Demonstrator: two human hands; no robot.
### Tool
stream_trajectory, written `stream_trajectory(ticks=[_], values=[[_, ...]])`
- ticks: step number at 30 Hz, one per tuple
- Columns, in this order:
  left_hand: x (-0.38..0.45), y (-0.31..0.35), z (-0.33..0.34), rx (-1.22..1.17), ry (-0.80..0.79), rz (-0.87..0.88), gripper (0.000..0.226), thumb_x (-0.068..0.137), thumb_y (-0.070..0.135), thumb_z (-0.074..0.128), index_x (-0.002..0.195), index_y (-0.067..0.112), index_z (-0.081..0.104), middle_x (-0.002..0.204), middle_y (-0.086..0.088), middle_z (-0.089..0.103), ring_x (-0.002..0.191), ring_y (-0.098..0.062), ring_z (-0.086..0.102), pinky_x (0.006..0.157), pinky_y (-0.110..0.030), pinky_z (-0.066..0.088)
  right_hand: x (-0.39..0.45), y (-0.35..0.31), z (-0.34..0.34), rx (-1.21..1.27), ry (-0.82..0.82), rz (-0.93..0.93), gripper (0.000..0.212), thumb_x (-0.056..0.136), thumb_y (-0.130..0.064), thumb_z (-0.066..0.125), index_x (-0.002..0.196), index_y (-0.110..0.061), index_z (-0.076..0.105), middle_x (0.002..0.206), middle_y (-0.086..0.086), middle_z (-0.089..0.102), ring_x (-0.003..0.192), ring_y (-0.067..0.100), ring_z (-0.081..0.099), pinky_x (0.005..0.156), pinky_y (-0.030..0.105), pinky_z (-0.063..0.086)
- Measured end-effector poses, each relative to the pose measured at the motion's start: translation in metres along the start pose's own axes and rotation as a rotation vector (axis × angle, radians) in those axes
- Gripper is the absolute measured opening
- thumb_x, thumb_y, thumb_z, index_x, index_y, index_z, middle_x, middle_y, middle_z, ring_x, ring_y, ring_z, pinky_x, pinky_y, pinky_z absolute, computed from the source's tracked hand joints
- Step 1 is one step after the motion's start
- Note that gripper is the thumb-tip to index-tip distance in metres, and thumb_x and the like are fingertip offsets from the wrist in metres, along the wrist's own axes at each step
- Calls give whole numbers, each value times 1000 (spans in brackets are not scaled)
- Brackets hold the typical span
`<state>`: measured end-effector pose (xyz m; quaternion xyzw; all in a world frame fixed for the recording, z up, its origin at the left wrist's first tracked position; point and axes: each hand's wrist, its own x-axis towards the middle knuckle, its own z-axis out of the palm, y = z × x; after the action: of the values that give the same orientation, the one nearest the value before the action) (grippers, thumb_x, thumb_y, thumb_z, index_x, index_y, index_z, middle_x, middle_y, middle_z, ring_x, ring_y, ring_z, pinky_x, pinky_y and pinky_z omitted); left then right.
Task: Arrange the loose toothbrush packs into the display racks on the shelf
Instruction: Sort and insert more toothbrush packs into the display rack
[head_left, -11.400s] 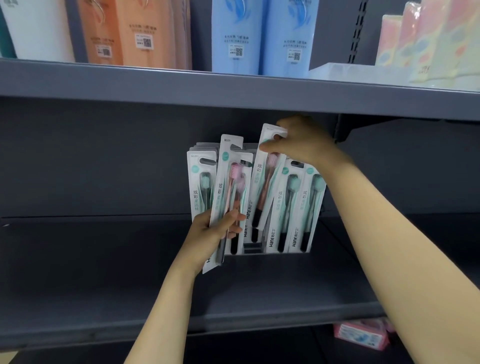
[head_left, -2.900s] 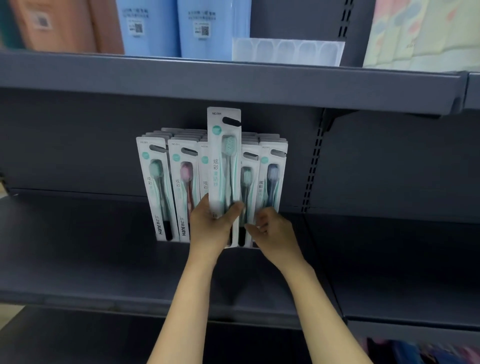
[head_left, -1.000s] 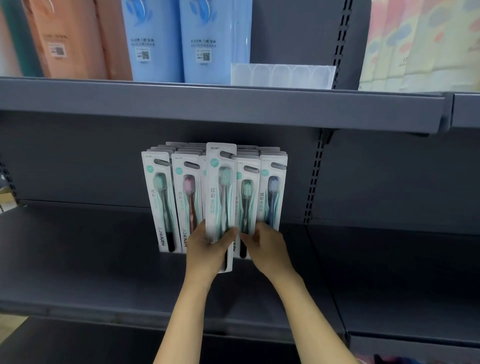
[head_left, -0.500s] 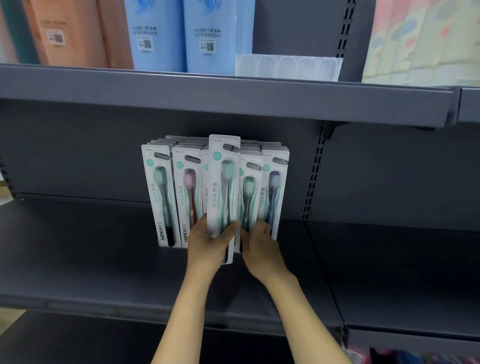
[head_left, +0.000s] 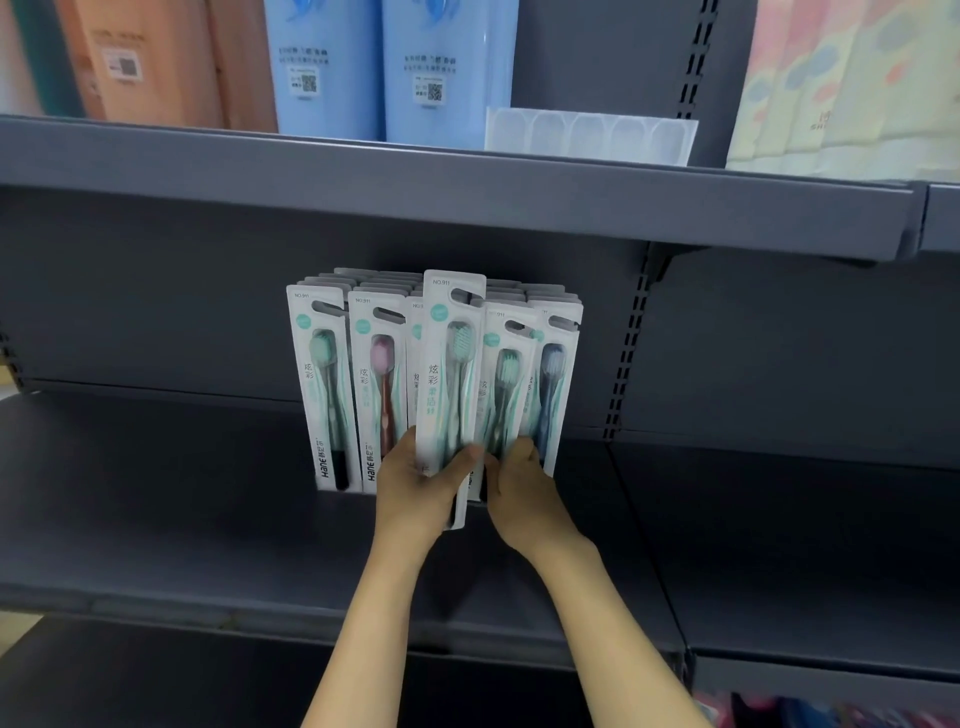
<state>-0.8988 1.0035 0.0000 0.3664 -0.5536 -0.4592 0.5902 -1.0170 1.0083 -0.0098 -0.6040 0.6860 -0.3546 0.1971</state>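
Head view: one loose pack (head_left: 451, 374) is gripped by the left hand (head_left: 415, 483) while racked packs (head_left: 511, 384) are parted by the right hand (head_left: 519, 480), fingers curled against them, probably to open a slot.

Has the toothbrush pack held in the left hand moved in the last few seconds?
Yes. The held pack has come down: its top now stands only slightly above the racked packs.

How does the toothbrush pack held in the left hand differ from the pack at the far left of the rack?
The held pack stands higher and nearer the camera than the far-left pack, which sits low in the rack. The left hand grips the held pack near its bottom; no hand touches the far-left pack. The held pack's lower print is covered by fingers; the far-left pack shows "Hane". Both are white and teal cards marked NO.911, upright, each with a green-bristled brush.
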Motion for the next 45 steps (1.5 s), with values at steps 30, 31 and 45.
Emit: stream_trajectory(ticks=[30,31,45], values=[[32,21,-69,-221,-218,62,60,79,-15,63,118,26,42,99,15,71,96,-5,68,76,-19,54,-26,-70,-2,23,-92,-67,20,98,-33,42,109,-22,55,95,-3,61,88,15,62,78,30,51],[34,20,-75,-217,-221,52,64,79,-16,64,121,27,40,102,13,71,97,-5,67,76,-18,53,-25,-72,1,28,-55,-53,18,98,-31,43,106,-21,57,92,-4,61,86,13,62,76,27,50],[77,11,-164,-131,-121,-12,43,80,-4,71,108,25,57,101,7,71,91,-4,69,74,-18,53,7,-117,90,-37,336,41,22,93,-27,53,109,-14,60,100,-1,62,89,12,57,70,20,38]])
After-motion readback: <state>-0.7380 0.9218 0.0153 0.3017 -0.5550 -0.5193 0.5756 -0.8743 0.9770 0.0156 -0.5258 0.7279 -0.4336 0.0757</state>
